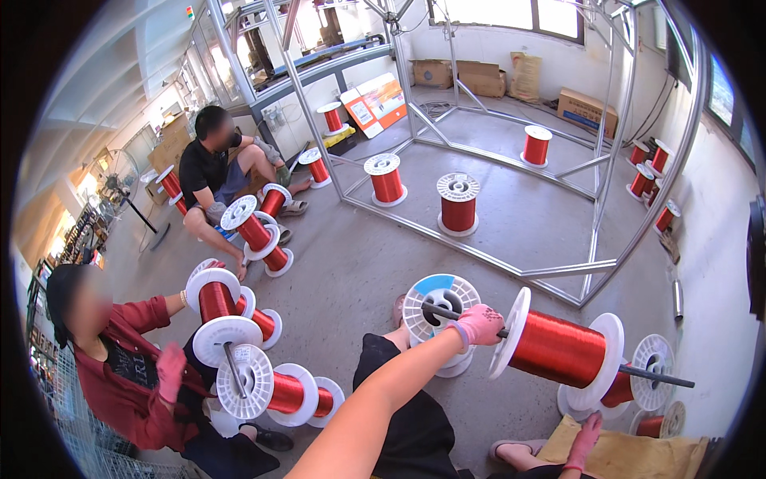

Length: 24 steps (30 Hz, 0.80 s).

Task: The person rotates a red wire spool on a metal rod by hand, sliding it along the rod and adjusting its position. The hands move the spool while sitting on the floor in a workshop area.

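My left hand (pixel 479 324), in a pink glove, is closed around a dark rod (pixel 658 377). The rod runs through a large white-flanged spool of red wire (pixel 560 348), tilted on its side. The rod's near-left end reaches over a white spool (pixel 437 297) with a blue patch on top. My right hand (pixel 585 444), also pink-gloved, is low on the right beside brown cardboard (pixel 638 455), its fingers stretched out and apparently holding nothing. Close behind the big spool are another red wire spool (pixel 618 389) and a white spool flange (pixel 653 372).
A metal frame (pixel 479 249) stands ahead, with wire spools (pixel 458 206) on the floor inside it. On the left, a co-worker in a red shirt (pixel 120 375) handles spools on a rod; another person (pixel 209 172) sits farther back. More spools (pixel 650 172) stand by the right wall.
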Available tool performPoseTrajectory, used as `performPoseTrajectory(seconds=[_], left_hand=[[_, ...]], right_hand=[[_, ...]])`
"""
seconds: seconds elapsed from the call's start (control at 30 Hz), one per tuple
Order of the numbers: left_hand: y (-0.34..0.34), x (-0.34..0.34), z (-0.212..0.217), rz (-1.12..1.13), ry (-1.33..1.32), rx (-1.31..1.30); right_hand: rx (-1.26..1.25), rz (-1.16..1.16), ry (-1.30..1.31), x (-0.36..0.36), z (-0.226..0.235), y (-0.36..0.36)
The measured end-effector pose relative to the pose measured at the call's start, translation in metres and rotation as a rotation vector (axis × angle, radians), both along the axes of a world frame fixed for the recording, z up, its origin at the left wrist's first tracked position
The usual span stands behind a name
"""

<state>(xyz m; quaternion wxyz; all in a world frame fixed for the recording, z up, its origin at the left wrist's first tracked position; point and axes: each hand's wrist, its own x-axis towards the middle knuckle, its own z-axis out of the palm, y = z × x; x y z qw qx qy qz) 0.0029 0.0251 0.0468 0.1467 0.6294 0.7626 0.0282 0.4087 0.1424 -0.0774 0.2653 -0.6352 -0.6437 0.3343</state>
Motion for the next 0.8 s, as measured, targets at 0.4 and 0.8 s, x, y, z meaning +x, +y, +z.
performPoseTrajectory(seconds=[0.4, 0.8], left_hand=[[0.004, 0.001, -0.004, -0.018, -0.001, 0.061], [0.004, -0.001, -0.001, -0.053, -0.001, 0.072]], right_hand=[[0.100, 0.230, 0.461, -0.081, 0.160, 0.162], [-0.326, 0.482, 0.198, -0.137, 0.170, 0.152]])
